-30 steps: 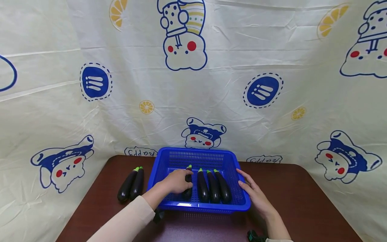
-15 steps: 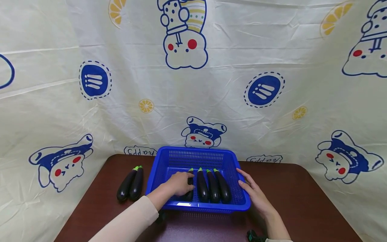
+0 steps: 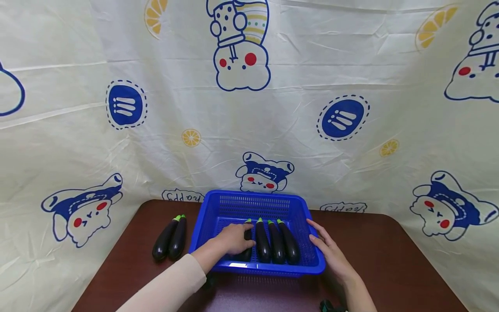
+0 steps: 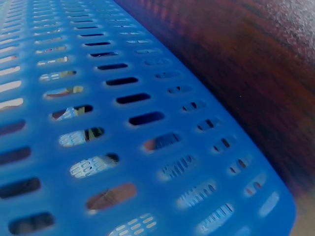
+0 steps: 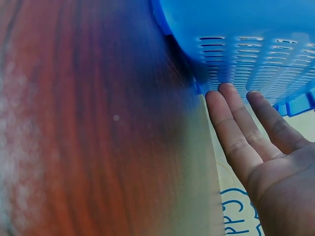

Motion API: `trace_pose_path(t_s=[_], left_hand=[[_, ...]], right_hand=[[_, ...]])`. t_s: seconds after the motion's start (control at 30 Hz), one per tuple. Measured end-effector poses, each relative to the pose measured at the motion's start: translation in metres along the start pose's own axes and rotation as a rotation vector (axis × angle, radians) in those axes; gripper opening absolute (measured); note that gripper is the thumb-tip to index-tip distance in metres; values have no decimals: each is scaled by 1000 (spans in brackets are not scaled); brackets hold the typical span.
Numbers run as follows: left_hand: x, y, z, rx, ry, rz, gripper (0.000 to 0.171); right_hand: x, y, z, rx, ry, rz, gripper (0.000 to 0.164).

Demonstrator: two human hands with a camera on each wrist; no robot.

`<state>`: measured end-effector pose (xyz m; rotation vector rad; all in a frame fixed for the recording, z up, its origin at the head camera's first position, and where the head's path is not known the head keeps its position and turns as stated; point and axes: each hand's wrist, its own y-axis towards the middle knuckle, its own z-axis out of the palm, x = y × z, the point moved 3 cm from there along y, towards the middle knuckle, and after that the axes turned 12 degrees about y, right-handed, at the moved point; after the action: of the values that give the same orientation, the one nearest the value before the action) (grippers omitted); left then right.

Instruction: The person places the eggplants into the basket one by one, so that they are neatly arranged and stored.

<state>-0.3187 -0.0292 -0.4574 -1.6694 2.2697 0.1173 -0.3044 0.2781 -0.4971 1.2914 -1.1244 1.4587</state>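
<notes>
A blue mesh basket (image 3: 253,196) stands on a dark brown table (image 3: 390,260). Three dark purple eggplants (image 3: 277,242) with green stems lie side by side in it. My left hand (image 3: 234,239) reaches into the basket, its fingers curled over one more eggplant (image 3: 248,233) at the left of that row. My right hand (image 3: 331,253) rests flat against the basket's right outer wall. The right wrist view shows its straight fingers (image 5: 246,132) touching the basket (image 5: 256,44). The left wrist view shows only basket mesh (image 4: 123,123) and table (image 4: 256,59).
Two more eggplants (image 3: 170,238) lie together on the table left of the basket. A cream cloth with blue cartoon prints (image 3: 249,108) hangs behind and around the table. Bare table surface shows to the right of the basket.
My left hand has lowered its eggplant and brought it a little right, close beside the other three. The right hand has stayed against the basket wall.
</notes>
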Motion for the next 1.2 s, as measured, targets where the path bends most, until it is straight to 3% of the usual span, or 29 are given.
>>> trace_pose_path(t_s=[0.5,0.9,1.2], left_hand=[[3,0,-2,-16,-31,-20,65],[10,-20,-25,-51,8,58,60],[19,-34,-40,-69,-2,105,51]], right_hand=[[-1,0,-2,17,23,-3,57],[-1,2,-1,-19,-3,-10,56],[-3,1,-3,3,-9,-19,57]])
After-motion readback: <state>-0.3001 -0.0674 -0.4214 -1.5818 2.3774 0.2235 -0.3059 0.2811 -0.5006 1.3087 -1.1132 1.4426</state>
